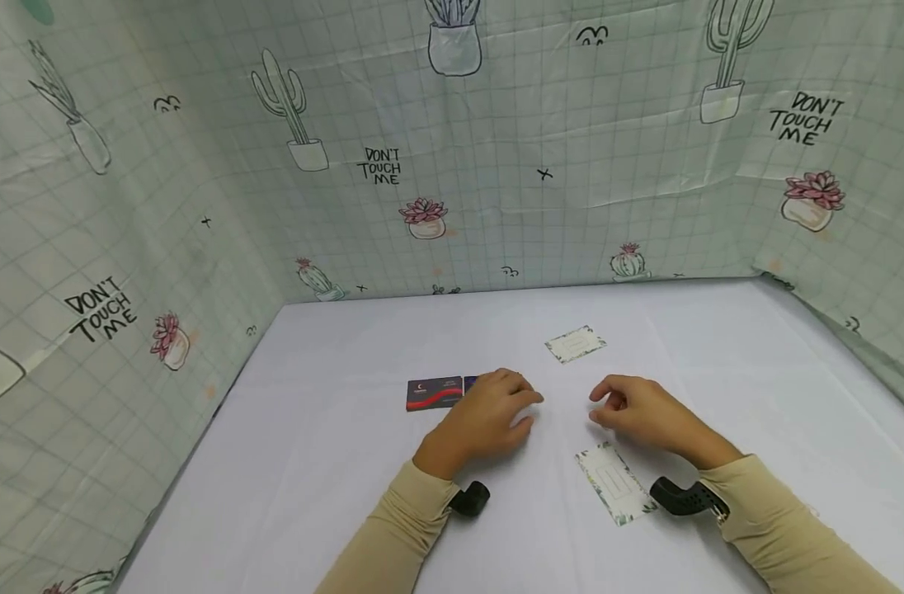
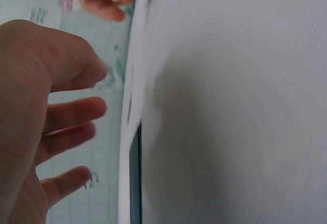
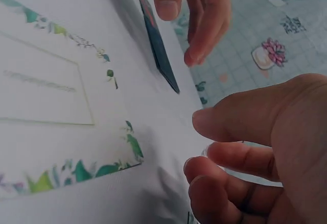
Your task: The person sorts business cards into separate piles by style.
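My left hand (image 1: 492, 417) hovers over the table with loosely bent, spread fingers and nothing in its grasp. Beneath and behind it lies a dark card with a red wavy stripe (image 1: 434, 393), and beside that a blue-purple card (image 1: 469, 383) mostly hidden by the hand. To the right, my right hand (image 1: 645, 412) is held above the table, fingers loosely curled around empty air. A white card with a leafy border (image 1: 617, 487) lies just below it, large in the right wrist view. Farther back rests a second leafy-bordered white card (image 1: 576, 344).
A white cloth covers the table (image 1: 311, 478). Behind and at both sides hang fabric walls (image 1: 496, 124) printed with cacti and lettering. Black straps sit on both wrists, including the right wrist band (image 1: 685, 497).
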Demonstrator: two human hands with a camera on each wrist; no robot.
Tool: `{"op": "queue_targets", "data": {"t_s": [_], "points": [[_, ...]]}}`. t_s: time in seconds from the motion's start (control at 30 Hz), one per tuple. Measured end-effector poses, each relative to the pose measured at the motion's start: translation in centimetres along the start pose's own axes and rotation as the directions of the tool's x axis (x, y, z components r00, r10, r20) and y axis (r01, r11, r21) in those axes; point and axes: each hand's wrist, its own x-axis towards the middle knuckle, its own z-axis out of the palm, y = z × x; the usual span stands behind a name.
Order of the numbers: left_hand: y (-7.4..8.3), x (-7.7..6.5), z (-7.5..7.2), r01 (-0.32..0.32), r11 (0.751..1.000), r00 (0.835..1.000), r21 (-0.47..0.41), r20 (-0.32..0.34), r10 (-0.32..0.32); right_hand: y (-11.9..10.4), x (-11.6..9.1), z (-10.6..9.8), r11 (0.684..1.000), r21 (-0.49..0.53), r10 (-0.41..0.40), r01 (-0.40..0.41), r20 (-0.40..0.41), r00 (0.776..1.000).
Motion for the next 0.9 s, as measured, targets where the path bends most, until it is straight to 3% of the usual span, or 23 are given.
{"op": "queue_targets", "data": {"t_s": [0.17, 0.37, 0.6, 0.9], "points": [[2.5, 0.5, 0.4, -0.062, 0.998, 0.995, -0.007, 0.075, 0.062, 0.7, -1.5, -0.3, 0.998, -0.054, -0.023, 0.028, 0.095, 0.995], [3.4, 0.9, 1.1, -0.089, 0.995, 0.990, -0.038, 0.103, 0.092, 1.1, -2.9, -1.0, 0.986, -0.103, -0.107, 0.129, 0.192, 0.976], [4.0, 1.1, 1.5, -0.090, 0.995, 0.988, -0.038, 0.124, 0.094, 0.9, -3.6, -0.6, 0.948, -0.257, -0.152, 0.190, 0.158, 0.976], [4.4, 1.3, 1.8, -0.049, 0.999, 0.986, -0.001, 0.159, 0.049, 0.9, -3.5, 0.5, 0.935, -0.295, -0.184, 0.196, 0.068, 0.981]]}}
